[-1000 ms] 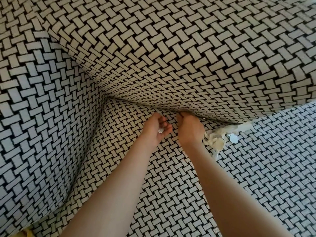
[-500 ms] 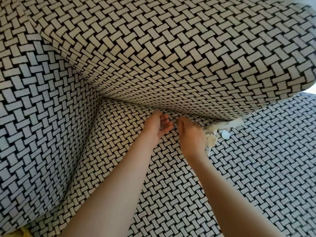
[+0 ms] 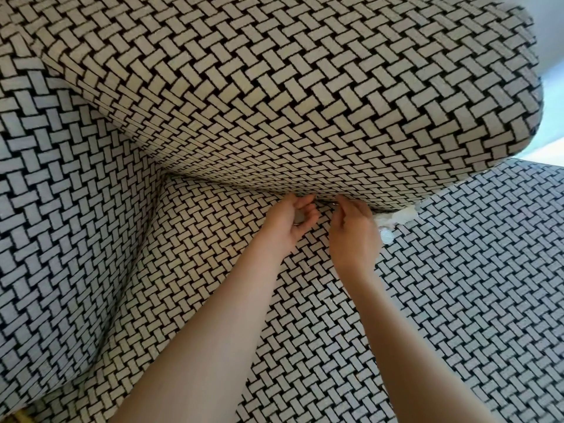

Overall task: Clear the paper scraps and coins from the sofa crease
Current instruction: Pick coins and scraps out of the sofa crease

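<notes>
— Where the cushion [image 3: 274,102] sags onto the seat [image 3: 457,300], what shows at the crease [image 3: 238,190]?

— Both hands at it, mid-frame. Left hand [image 3: 288,222]: palm turned up, fingers curled over a palm coin [image 3: 296,222], of which only a glint shows. Right hand [image 3: 354,236]: thumb and forefinger pinch a crease coin [image 3: 334,203] right at the cushion's lower edge. It is small, metal and mostly hidden.

— Hands touching?

— No. There is a narrow gap, with seat fabric visible through it.

— Other task items?

— Scrap [image 3: 395,216]: white, crumpled, at 2 o'clock of the right hand, poking out from under the cushion edge. Its inner part is hidden. Seat coin [image 3: 387,236]: flat on the seat at 3 o'clock of the right hand, just beside the knuckles and just below the scrap. Cannot tell if coin and scrap touch.

— Edges?

— Cushion's lower edge runs from 9 to 3 o'clock, dipping over the hands. Armrest [image 3: 61,224] walls off 9 o'clock and meets cushion and seat in a tight corner at 10 o'clock of the left hand. Cushion's rounded end sits at 2 o'clock of frame.

— Room to move?

— Tight above, where the cushion overhangs the fingertips. Wide toward 4 and 5 o'clock, where the seat spreads out. Between the forearms [image 3: 213,331], a wedge of seat widens toward 6.
</notes>
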The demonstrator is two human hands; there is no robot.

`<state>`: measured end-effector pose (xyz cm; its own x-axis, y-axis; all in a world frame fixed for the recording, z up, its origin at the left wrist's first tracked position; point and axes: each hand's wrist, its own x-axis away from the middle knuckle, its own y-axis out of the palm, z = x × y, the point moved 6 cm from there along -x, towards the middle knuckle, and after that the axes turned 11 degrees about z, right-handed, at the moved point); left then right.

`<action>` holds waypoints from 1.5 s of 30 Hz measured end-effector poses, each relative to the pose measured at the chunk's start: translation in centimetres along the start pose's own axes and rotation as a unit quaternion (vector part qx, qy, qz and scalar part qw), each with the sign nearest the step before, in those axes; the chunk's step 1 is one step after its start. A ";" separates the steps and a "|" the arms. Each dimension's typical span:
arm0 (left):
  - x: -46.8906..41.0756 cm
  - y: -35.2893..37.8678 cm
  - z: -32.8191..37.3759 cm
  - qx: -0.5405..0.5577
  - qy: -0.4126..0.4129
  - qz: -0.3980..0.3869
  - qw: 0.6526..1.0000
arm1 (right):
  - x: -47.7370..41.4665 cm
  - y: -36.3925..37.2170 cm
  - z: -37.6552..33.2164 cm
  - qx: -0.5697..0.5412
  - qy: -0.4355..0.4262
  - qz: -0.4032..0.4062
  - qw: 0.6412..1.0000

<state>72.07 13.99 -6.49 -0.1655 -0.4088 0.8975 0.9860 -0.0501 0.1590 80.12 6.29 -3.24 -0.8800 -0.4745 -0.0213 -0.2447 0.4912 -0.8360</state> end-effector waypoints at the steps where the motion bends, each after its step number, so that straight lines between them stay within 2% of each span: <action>1: -0.1 -0.2 0.1 -0.005 0.000 0.006 1.000 | -0.4 0.3 0.2 0.039 -0.021 -0.017 0.999; 5: -0.4 -0.5 0.0 -0.025 -0.002 0.018 1.000 | -1.3 1.3 0.4 0.153 -0.085 -0.069 0.982; 8: -0.5 -0.2 0.0 -0.033 -0.002 0.012 0.999 | -0.8 2.6 0.3 0.218 -0.095 -0.118 0.964; 13: -0.7 0.0 0.0 -0.057 0.012 0.006 0.998 | -1.2 3.5 -0.3 0.268 -0.114 -0.139 0.947; 17: -0.6 0.0 0.0 -0.055 0.017 0.013 0.998 | -1.6 2.4 -0.8 0.249 -0.135 -0.105 0.953; 20: -0.3 0.3 -0.3 -0.055 0.019 0.017 0.998 | -1.8 1.3 -0.3 0.158 -0.121 -0.082 0.977; 23: 0.2 0.7 -0.8 -0.052 0.014 0.009 0.999 | -1.6 -0.2 1.1 -0.040 0.012 -0.038 0.998; 26: 1.1 1.6 -1.5 -0.049 0.021 0.001 0.999 | -0.8 -1.0 1.6 -0.219 0.136 -0.055 0.965; 29: 2.0 2.5 -2.0 -0.041 0.022 -0.016 0.999 | -0.3 -1.2 1.3 -0.289 0.162 -0.104 0.938; 31: 2.5 3.0 -2.4 -0.038 0.022 -0.029 0.999 | 0.1 -1.5 1.4 -0.254 0.112 -0.107 0.955; 33: 2.7 3.1 -2.9 -0.035 0.016 -0.033 0.999 | 0.2 -2.7 2.4 -0.200 0.077 -0.045 0.976; 36: 2.8 3.0 -3.7 -0.035 0.005 -0.038 0.999 | 0.2 -4.4 5.8 -0.154 0.124 0.056 0.979; 38: 3.0 2.8 -4.1 -0.038 0.000 -0.034 0.999 | 0.4 -4.2 7.9 -0.089 0.147 0.042 0.984; 41: 3.6 2.8 -4.7 -0.031 -0.007 -0.036 0.999 | 0.6 -3.0 9.0 -0.017 0.120 -0.026 0.992; 45: 3.8 2.7 -5.1 -0.045 -0.008 -0.038 0.998 | -0.1 -2.7 8.8 -0.003 0.103 -0.018 0.995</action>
<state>74.22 7.60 -4.74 -0.2388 -0.3857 0.8912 0.9684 -0.1627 0.1891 84.44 -1.41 -5.79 -0.9351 -0.3325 0.1223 -0.2795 0.4803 -0.8314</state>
